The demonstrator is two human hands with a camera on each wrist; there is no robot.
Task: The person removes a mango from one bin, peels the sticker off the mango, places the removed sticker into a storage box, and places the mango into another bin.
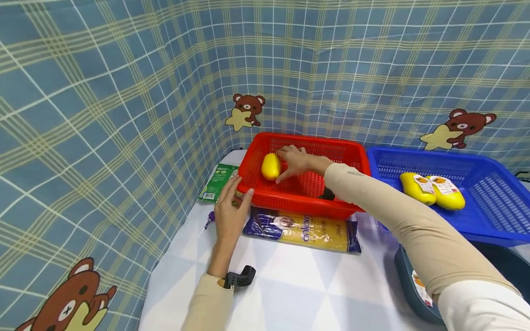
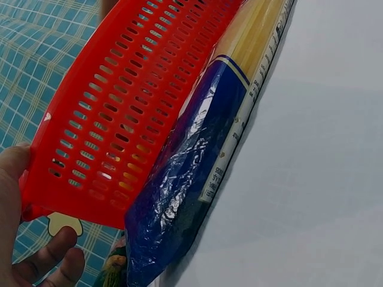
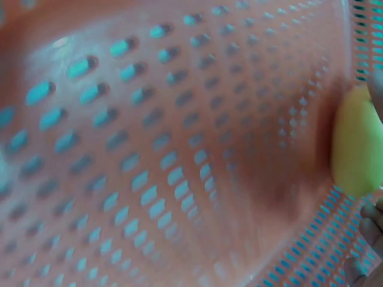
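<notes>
A yellow mango (image 1: 271,167) lies at the left end of the red basket (image 1: 306,209). Reaching in from the right, my right hand (image 1: 297,161) has its fingers and thumb spread around the mango's right side. In the right wrist view, fingertips (image 3: 370,230) show just below the mango (image 3: 358,143), and a bit of thumb overlaps its upper edge. At the basket's front left corner, my left hand (image 1: 229,209) touches the rim with loosely extended fingers. In the left wrist view, the lower fingers (image 2: 57,260) stand apart from the wall. Partly behind my right sleeve is a dark green thing (image 1: 327,194).
A spaghetti pack (image 1: 306,230) lies along the red basket's front. Left of it are a green packet (image 1: 217,184) and a purple lollipop (image 1: 211,216). The blue basket (image 1: 488,230) holds two labelled mangoes (image 1: 449,195). A dark teal bin (image 1: 407,280) stands at the right, partly behind my arm.
</notes>
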